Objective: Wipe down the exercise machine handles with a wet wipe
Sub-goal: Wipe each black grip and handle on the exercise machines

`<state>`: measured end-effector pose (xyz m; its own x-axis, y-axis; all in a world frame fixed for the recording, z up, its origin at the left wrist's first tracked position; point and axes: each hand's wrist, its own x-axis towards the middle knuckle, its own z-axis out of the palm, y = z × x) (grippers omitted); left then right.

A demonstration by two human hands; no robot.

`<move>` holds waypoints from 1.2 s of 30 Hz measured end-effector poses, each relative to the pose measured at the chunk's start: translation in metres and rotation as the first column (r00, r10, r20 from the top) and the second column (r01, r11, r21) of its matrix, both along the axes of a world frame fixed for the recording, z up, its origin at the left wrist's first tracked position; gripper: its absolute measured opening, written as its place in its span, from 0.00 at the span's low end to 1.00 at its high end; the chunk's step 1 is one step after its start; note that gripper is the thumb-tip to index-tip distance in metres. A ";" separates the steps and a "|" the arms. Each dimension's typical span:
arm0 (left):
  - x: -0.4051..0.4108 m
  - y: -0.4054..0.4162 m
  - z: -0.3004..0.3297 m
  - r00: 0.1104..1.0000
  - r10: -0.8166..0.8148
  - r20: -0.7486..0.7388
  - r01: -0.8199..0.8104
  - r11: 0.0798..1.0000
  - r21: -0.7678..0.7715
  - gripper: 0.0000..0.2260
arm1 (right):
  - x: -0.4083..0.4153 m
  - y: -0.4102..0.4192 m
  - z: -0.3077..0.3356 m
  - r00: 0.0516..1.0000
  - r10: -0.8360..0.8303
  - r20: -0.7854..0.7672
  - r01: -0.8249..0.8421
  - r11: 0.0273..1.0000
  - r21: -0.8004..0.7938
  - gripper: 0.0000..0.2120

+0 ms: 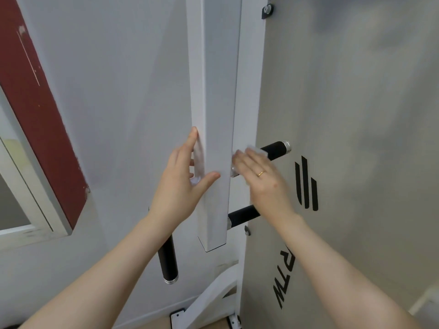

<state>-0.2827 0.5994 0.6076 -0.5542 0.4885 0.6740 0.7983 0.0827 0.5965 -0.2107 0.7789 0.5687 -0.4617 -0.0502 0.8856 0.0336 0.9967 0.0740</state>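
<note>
Right hand [259, 176] pressing wet wipe [257, 150] onto upper handle [275, 150], fingers flat. Left hand [183, 184], at its 9 o'clock, gripping white post [213, 115].

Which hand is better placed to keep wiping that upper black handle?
The right hand: it already presses the wet wipe on the upper black handle. The left hand grips the white post.
</note>
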 end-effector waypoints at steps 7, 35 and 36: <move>0.008 -0.004 0.004 1.000 0.011 -0.010 -0.011 0.998 -0.056 0.37 | 0.031 0.002 -0.022 0.938 -0.240 -0.251 -0.183 0.273 -0.945 0.19; 0.008 -0.007 -0.002 0.993 0.055 -0.105 -0.064 0.994 -0.084 0.36 | -0.012 -0.035 0.014 0.504 0.254 -0.826 -0.377 -0.796 -0.474 0.22; 0.007 -0.008 -0.002 0.993 0.057 -0.106 -0.066 0.994 -0.087 0.36 | -0.009 -0.030 0.018 0.529 0.253 -0.810 -0.382 -0.781 -0.494 0.22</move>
